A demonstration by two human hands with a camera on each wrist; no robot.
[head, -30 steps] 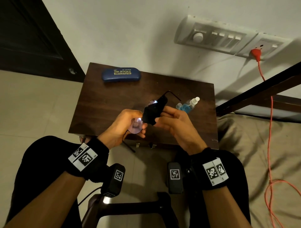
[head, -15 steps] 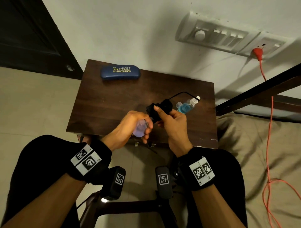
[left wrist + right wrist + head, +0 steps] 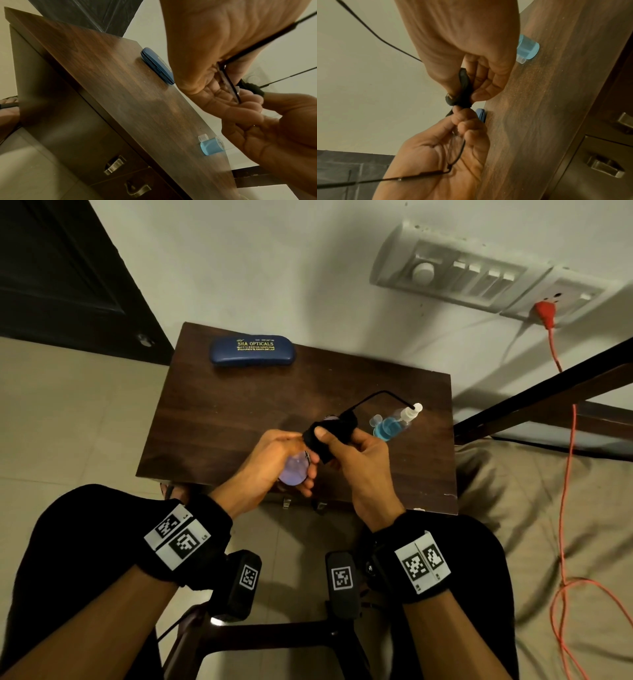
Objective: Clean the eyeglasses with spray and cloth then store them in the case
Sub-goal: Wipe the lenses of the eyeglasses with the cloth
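Black cloth (image 3: 329, 436) pinched in your right hand (image 3: 359, 460) rubs one lens; your left hand (image 3: 270, 467) grips the eyeglasses (image 3: 293, 470) above the table (image 3: 239, 405) (case (image 3: 252, 350) shut). Pressing hard could bend the thin frame.

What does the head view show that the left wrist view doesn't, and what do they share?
Only the head view shows the right thumb pressing the black cloth over one lens, the other lens bare in the left hand, the wall switch panel and the red plug. Only the left wrist view shows the drawer handles on the table front. Both show both hands on the eyeglasses, the right hand, the closed blue case and the spray bottle lying on the table.
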